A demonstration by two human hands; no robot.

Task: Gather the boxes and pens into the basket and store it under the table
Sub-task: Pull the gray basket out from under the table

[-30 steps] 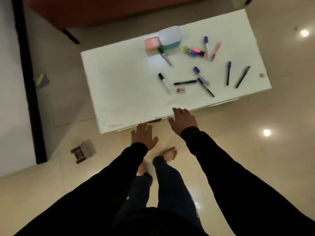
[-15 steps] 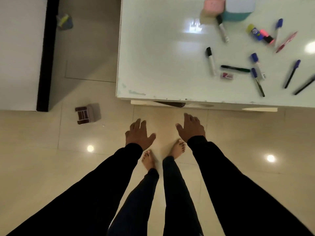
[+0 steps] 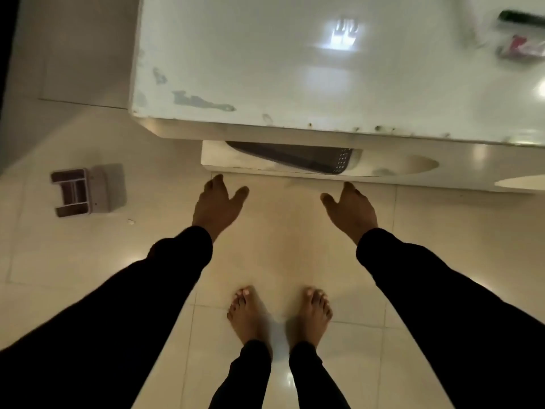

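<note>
Head view, looking straight down. Both arms in black sleeves stretch forward and down, roughly parallel, well apart. Left hand [image 3: 216, 203] is palm down, fingers straight and together, thumb splayed toward centre, holding nothing. Right hand [image 3: 351, 209] mirrors it: palm down, fingers extended forward, thumb out toward the left hand, also holding nothing. Both sets of fingertips point at the lower shelf [image 3: 383, 169] of the white table [image 3: 265, 69], stopping just short of its front edge, not touching.

Basket [image 3: 309, 156]: dark, perforated wall, sits on that lower shelf under the tabletop; only a slanted part of it shows past the tabletop edge. It lies ahead of the gap between the hands.

Top right corner of the tabletop: a dark pen [image 3: 520, 17] and a small red-and-white item [image 3: 520, 50], both blurred and cut by the frame edge. Boxes are out of frame.

Floor is pale tile; bare feet [image 3: 249, 315] stand below the hands. A small compartmented organiser [image 3: 88, 190] lies on the floor at left, well apart from the left hand.
</note>
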